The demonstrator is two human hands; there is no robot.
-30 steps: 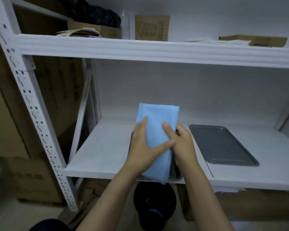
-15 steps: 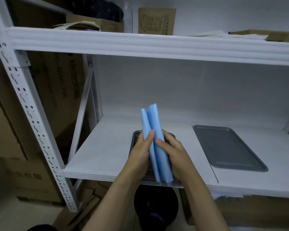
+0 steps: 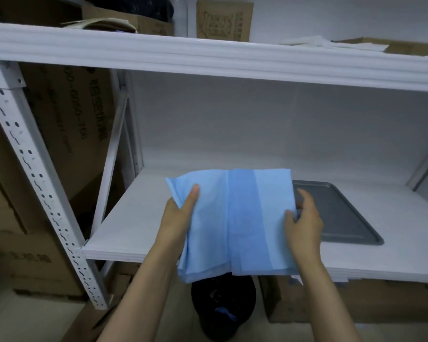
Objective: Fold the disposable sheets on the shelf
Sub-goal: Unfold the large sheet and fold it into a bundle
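A light blue disposable sheet (image 3: 237, 223) is spread open in front of me above the front edge of the white shelf (image 3: 134, 228). It shows vertical fold creases and hangs slightly past the shelf edge. My left hand (image 3: 179, 215) pinches its left edge, thumb on top. At the sheet's right edge my right hand (image 3: 304, 223) holds it with thumb and curled fingers. The sheet hides whatever lies on the shelf beneath it.
A dark grey tray (image 3: 336, 213) lies on the shelf to the right of the sheet. An upper shelf (image 3: 208, 55) carries cardboard boxes (image 3: 224, 19). A black bin (image 3: 223, 309) stands on the floor below. Cardboard boxes (image 3: 59, 124) are stacked at the left.
The sheet was a narrow folded strip held upright between both hands. My hands have moved apart and the sheet has opened out to a wide panel.
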